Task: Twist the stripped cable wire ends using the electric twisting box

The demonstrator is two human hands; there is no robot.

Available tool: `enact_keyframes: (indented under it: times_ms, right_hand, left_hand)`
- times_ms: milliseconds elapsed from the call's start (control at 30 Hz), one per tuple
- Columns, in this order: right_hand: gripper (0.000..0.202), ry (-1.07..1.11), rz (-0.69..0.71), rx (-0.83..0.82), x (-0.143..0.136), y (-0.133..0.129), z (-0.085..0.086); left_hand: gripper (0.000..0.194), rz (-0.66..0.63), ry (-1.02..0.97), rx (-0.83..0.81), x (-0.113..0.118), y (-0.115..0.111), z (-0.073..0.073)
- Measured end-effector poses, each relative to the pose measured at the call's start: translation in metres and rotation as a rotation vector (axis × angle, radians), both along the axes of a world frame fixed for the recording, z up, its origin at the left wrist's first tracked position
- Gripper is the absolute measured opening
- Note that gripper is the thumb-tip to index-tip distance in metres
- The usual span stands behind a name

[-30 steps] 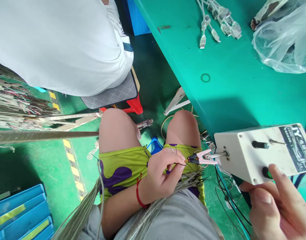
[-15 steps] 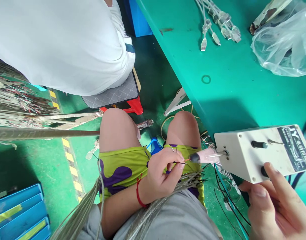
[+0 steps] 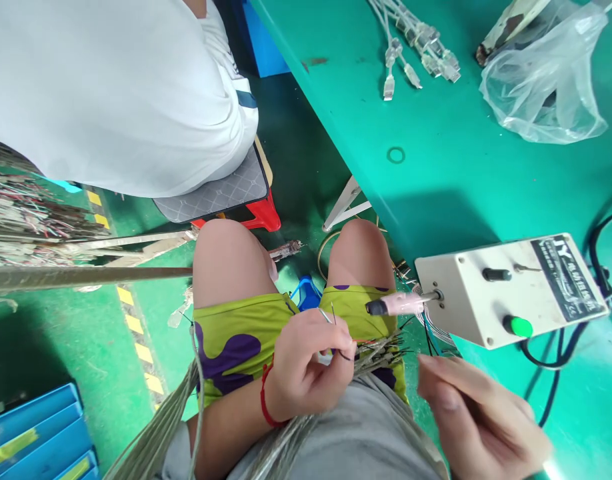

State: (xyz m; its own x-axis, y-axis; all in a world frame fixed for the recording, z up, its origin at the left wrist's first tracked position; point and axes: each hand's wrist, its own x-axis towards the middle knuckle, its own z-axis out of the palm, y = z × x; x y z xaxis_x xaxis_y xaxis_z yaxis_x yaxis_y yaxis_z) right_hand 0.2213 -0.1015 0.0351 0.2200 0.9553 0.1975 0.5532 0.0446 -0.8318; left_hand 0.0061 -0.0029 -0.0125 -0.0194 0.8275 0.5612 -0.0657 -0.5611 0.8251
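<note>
A pink clip [image 3: 402,305] is pointing leftward, beyond the nearer left hand [image 3: 313,367], whose fingers are pinching thin wires [image 3: 343,356]; the right hand [image 3: 481,417], grip unclear, is hovering apart.

Overall: bright, fairly even light (source direction can't be told)
White shirt [image 3: 116,87]: pale, close to washed out, faint grey folds
Tabletop [image 3: 436,147]: broad soft-edged shadow beside the control box [image 3: 466,287]; 1 white glare spot low right, near the right hand [image 3: 481,413]
Floor [image 3: 111,373]: bright green at left, 2 dark patches (beside the table edge, lower left)
Plastic bag [image 3: 546,87]: shiny highlights
Pink clip [image 3: 403,304]: smeared, detail lost
Label plate [image 3: 569,280]: big "JY" readable, small print mushy
Edges: wide-angle stretch
</note>
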Motion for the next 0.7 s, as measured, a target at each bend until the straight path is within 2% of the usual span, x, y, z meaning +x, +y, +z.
enact_keyframes:
  times_ms: [100,200,267,367,500,600,700]
  right_hand:
    - [0.026,0.334,0.139,-0.085,-0.041,0.019,0.006]
    - [0.012,0.801,0.093,-0.306,-0.068,0.03,0.009]
    - [0.018,1.036,0.037,-0.391,-0.077,0.032,0.011]
    - [0.019,1.171,0.012,-0.431,-0.082,0.033,0.013]
    - [0.023,1.357,0.06,-0.552,-0.083,0.036,0.018]
    - [0.027,1.459,0.095,-0.645,-0.083,0.037,0.02]
    - [0.026,1.509,0.108,-0.668,-0.084,0.035,0.018]
  left_hand:
    - [0.022,-0.035,0.07,0.094,-0.001,-0.002,0.003]
    - [0.011,-0.016,0.127,0.175,-0.003,-0.005,0.004]
    - [0.002,-0.019,0.162,0.202,-0.005,-0.007,0.005]
    - [0.007,-0.062,0.192,0.193,-0.009,-0.01,0.008]
    - [0.004,-0.044,0.166,0.21,-0.011,-0.012,0.011]
    - [0.002,-0.063,0.15,0.216,-0.011,-0.014,0.009]
    - [0.006,-0.093,0.118,0.231,-0.012,-0.017,0.004]
